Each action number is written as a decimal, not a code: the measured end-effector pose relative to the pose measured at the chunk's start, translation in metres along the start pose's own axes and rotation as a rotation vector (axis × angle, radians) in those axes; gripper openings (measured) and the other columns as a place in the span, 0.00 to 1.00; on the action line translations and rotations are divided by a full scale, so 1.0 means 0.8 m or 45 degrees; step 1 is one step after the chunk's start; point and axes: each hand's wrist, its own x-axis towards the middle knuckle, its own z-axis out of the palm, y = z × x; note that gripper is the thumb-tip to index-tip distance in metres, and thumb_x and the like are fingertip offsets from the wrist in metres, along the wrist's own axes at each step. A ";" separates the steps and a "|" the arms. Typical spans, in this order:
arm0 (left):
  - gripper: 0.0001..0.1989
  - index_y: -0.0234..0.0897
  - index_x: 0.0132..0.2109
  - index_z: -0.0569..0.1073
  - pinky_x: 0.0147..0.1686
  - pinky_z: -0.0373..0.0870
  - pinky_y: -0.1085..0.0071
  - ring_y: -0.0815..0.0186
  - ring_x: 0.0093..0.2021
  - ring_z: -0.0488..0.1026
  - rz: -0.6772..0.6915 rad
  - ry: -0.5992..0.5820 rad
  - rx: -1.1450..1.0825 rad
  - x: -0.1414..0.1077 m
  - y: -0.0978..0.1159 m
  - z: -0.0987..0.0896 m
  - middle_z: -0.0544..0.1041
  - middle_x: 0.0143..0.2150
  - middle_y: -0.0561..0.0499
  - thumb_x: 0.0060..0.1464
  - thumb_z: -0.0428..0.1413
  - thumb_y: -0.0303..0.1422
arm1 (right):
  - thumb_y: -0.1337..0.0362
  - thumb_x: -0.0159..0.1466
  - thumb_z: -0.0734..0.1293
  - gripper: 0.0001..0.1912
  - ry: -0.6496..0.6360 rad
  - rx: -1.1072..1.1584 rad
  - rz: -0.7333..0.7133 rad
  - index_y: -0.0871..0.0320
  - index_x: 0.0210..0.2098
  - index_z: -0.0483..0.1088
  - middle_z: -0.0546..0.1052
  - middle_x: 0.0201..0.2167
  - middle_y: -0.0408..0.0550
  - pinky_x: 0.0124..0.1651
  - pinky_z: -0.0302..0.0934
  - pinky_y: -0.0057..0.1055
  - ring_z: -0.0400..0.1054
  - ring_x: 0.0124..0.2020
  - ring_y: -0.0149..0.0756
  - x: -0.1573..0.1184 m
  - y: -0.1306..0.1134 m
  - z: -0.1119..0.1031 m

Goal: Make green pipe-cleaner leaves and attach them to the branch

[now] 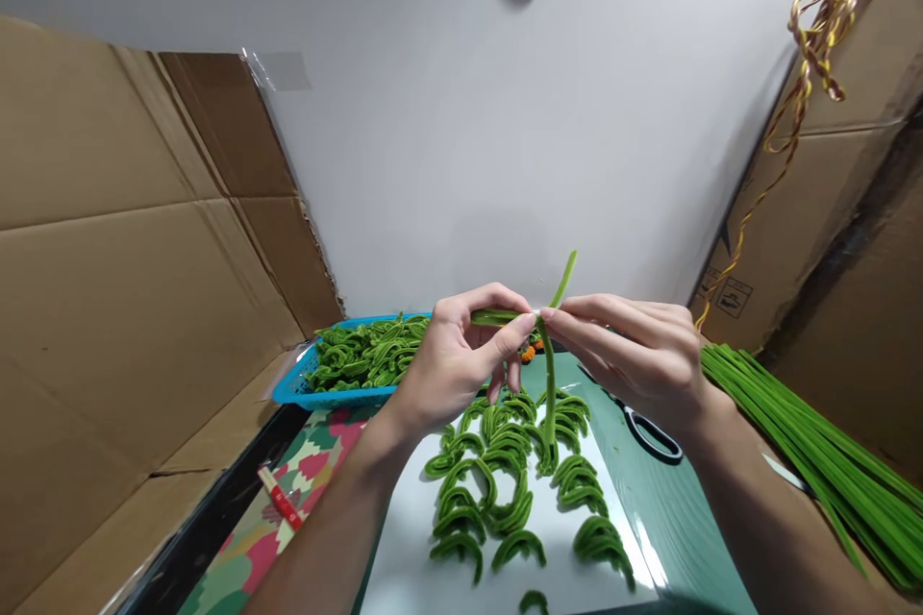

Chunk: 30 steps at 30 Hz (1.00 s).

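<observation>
In front of me, at the middle of the view, both hands pinch green chenille stems where they meet. My left hand (468,351) is closed with thumb and fingertips on a stem lying sideways (494,317). My right hand (638,346) is closed too, its fingertips at the crossing of an upright chenille stem (550,384). That stem's tip sticks up above the fingers and its lower part hangs down. Under the hands, several short curved chenille pieces (509,447) lie in rows on a white sheet (408,538). The exact joint is hidden by the fingertips.
A blue basket (288,389) of bent green pieces stands behind left. Scissors (653,437) lie right of the sheet on a green mat (692,500). A bundle of long green stems (814,452) lies far right. Cardboard walls (130,154) flank both sides.
</observation>
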 end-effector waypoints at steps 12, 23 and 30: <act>0.03 0.37 0.44 0.77 0.26 0.71 0.76 0.72 0.27 0.73 0.500 0.157 0.595 -0.008 -0.011 0.002 0.76 0.36 0.53 0.70 0.59 0.31 | 0.65 0.70 0.71 0.08 -0.108 0.925 0.944 0.58 0.34 0.79 0.76 0.24 0.42 0.25 0.64 0.27 0.69 0.22 0.28 0.006 -0.020 0.018; 0.07 0.36 0.41 0.76 0.22 0.67 0.77 0.74 0.21 0.68 0.272 0.202 0.291 0.000 -0.014 -0.001 0.72 0.25 0.57 0.68 0.61 0.35 | 0.61 0.68 0.75 0.07 -0.109 0.937 1.066 0.57 0.36 0.81 0.77 0.24 0.42 0.21 0.63 0.25 0.69 0.19 0.27 0.008 -0.016 0.018; 0.11 0.36 0.41 0.77 0.17 0.61 0.79 0.74 0.18 0.67 0.073 0.096 0.133 -0.001 -0.005 -0.007 0.73 0.21 0.56 0.65 0.64 0.39 | 0.80 0.69 0.68 0.15 0.008 0.086 0.064 0.60 0.52 0.78 0.83 0.43 0.56 0.35 0.71 0.30 0.79 0.39 0.35 -0.003 -0.004 0.005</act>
